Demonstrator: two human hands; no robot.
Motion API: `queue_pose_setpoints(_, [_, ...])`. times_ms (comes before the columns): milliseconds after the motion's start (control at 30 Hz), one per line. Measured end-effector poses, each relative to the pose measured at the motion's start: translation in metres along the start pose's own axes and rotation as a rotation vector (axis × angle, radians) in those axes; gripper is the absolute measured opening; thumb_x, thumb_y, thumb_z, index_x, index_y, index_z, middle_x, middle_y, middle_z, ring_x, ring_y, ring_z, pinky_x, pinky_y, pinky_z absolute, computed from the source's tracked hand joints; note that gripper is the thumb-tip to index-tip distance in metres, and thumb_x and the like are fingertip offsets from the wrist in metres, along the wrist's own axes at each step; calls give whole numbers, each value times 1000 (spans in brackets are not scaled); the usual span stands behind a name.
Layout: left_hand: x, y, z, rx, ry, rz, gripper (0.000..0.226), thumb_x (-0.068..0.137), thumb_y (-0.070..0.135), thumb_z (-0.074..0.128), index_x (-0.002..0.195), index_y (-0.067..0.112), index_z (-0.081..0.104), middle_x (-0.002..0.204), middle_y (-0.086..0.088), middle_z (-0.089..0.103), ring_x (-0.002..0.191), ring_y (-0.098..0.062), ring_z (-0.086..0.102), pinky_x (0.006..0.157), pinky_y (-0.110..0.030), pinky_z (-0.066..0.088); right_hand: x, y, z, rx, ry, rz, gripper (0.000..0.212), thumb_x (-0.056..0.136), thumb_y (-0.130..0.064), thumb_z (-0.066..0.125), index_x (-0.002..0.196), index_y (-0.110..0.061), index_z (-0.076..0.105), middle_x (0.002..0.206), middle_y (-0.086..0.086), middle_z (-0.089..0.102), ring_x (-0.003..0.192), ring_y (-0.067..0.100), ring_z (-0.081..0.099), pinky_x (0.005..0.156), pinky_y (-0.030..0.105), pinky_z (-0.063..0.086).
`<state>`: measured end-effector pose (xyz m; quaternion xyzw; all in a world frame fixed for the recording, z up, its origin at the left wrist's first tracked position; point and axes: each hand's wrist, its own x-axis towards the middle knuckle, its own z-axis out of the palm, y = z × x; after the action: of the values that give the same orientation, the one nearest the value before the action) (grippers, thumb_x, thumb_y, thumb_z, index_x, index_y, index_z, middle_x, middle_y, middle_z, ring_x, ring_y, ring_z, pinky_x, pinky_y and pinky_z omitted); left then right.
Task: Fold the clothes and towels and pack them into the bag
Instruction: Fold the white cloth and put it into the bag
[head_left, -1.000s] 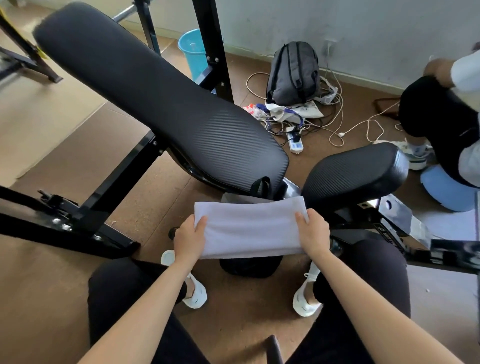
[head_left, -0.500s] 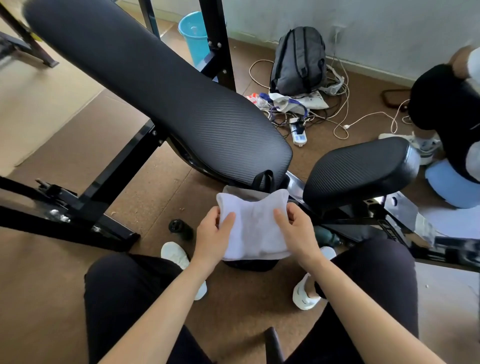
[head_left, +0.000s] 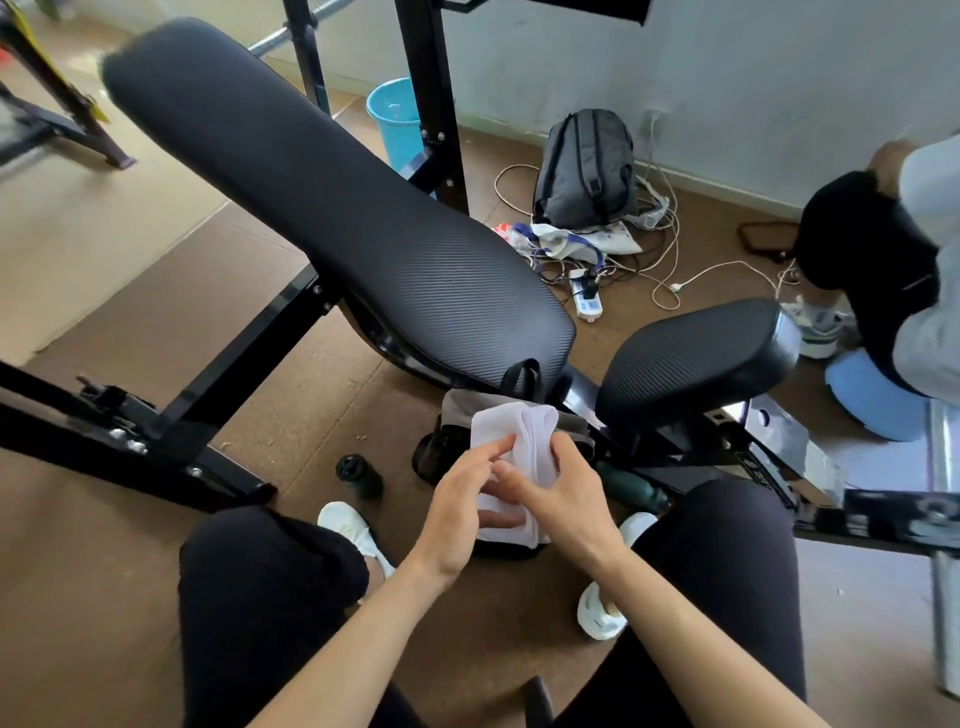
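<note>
Seated person, knees apart, both hands working low between them.

Towel (head_left: 519, 436): white, soft, doubled over into a narrow wad. Rounded fold loops show at its top and the lower edge hangs below the hands. It is held right over the mouth of the bag (head_left: 457, 410); towel and hands cover the gap, so whether it touches the rim is hard to say.

Left hand (head_left: 457, 509): grasping the towel from the left, forefinger laid across the front, other fingers under the cloth.

Right hand (head_left: 561, 499): clenched round the towel's right side, thumb pressed on the front near the left forefinger.

Bag: dark, grey lining at the open top, black handles upright, on the floor under the end of the bench pad (head_left: 337, 208) and beside the seat pad (head_left: 691, 364).

Also on the floor: a dark bottle (head_left: 358, 475) left of the bag, a backpack (head_left: 587, 166) by the wall, a blue bucket (head_left: 395, 119) behind the frame.
</note>
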<state>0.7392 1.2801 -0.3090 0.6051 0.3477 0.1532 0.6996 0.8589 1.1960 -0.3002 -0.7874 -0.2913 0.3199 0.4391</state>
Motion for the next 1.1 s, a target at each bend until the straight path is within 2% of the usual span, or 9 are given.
queue_pose_setpoints(200, [-10, -8, -8, -141, -162, -74, 51, 89, 35, 45, 136, 35, 65, 112, -4, 67, 101, -19, 64, 94, -43, 58, -5, 9, -8, 76, 2, 28, 20, 88, -33, 74, 97, -20, 62, 88, -3, 68, 82, 10, 64, 74, 33, 54])
queue_pose_setpoints(333, [-10, -12, -8, -90, 238, -41, 32, 98, 18, 57, 127, 27, 67, 108, -7, 67, 99, -21, 66, 74, -26, 57, -8, 12, -20, 267, -75, 72, 21, 95, -24, 70, 115, -22, 64, 105, -2, 75, 100, 18, 72, 89, 45, 60])
queue_pose_setpoints(400, [-12, -12, -11, -138, 375, -157, 33, 98, 23, 63, 131, 21, 61, 117, -7, 67, 103, -20, 67, 77, -27, 56, -12, 10, -27, 509, -165, 135, 30, 97, -23, 66, 127, -19, 62, 116, 3, 75, 108, 23, 72, 95, 49, 57])
queue_pose_setpoints(500, [-16, -9, -15, -437, 158, -392, 40, 95, 41, 65, 127, 16, 64, 123, -12, 73, 109, -29, 72, 96, -44, 56, -18, 11, -34, 748, -239, 181, 36, 99, -19, 61, 134, -12, 58, 125, 13, 71, 114, 34, 69, 97, 51, 56])
queue_pose_setpoints(567, [-21, -7, -16, -503, 60, -480, 42, 92, 44, 65, 125, 17, 67, 119, -10, 75, 111, -29, 72, 100, -45, 53, -19, 19, -32, 671, -183, 208, 34, 99, -19, 62, 132, -11, 60, 121, 11, 73, 110, 32, 71, 96, 50, 57])
queue_pose_setpoints(733, [-16, -21, -7, -86, 114, -336, 65, 72, 37, 87, 130, 22, 62, 117, 2, 74, 107, -17, 70, 81, -26, 55, -19, 35, -25, 487, -58, 302, 39, 93, -22, 72, 129, -14, 60, 116, 5, 75, 100, 19, 75, 90, 43, 61])
queue_pose_setpoints(833, [-12, -26, -6, 40, 140, -252, 58, 77, 29, 88, 127, 25, 58, 119, 6, 68, 108, -12, 65, 77, -20, 54, -20, 37, -23, 419, 1, 194, 88, 87, -23, 79, 154, -36, 24, 130, -1, 64, 110, 15, 69, 91, 37, 60])
queue_pose_setpoints(900, [-10, -25, -8, 119, 155, -219, 58, 78, 28, 87, 127, 25, 55, 118, 8, 65, 107, -11, 63, 75, -19, 52, -19, 40, -23, 312, -84, 40, 104, 87, -22, 79, 155, -54, 8, 139, -10, 54, 121, 13, 62, 97, 37, 57])
queue_pose_setpoints(1100, [0, -30, -15, 389, 218, -113, 60, 76, 33, 89, 125, 28, 54, 114, 11, 61, 110, -15, 59, 82, -28, 52, -20, 36, -24, -63, -267, -82, 70, 94, -12, 63, 143, -56, 39, 131, -7, 34, 123, 9, 41, 111, 23, 39])
